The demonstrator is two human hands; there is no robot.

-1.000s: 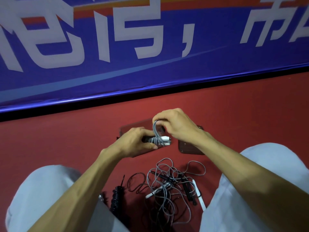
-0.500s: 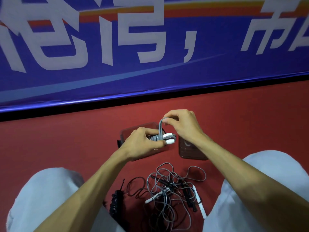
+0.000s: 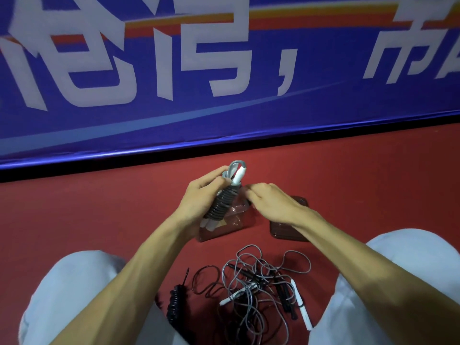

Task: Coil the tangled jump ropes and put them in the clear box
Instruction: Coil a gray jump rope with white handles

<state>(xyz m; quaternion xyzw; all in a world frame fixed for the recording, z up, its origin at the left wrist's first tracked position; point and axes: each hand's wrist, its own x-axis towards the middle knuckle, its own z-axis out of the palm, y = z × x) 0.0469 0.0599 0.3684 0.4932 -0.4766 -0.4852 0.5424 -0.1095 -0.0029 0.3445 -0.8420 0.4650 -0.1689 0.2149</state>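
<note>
Red floor (image 3: 99,207) under blue banner (image 3: 224,115); left hand (image 3: 199,195) grips the jump rope (image 3: 222,202), grey cord wound tight round white handles, long axis tilted lower left to upper right, just above the clear box (image 3: 239,224) at frame centre. The right hand (image 3: 273,205) is at the box's right edge, fingers curled, can't tell if holding anything. Tangle (image 3: 256,287) lies lower centre.

The coiled rope (image 3: 222,202) hides much of the clear box (image 3: 235,221). The tangled ropes (image 3: 249,290) run off the bottom edge. The right hand (image 3: 273,205) curls its fingertips, perhaps pinching something, out of sight.
</note>
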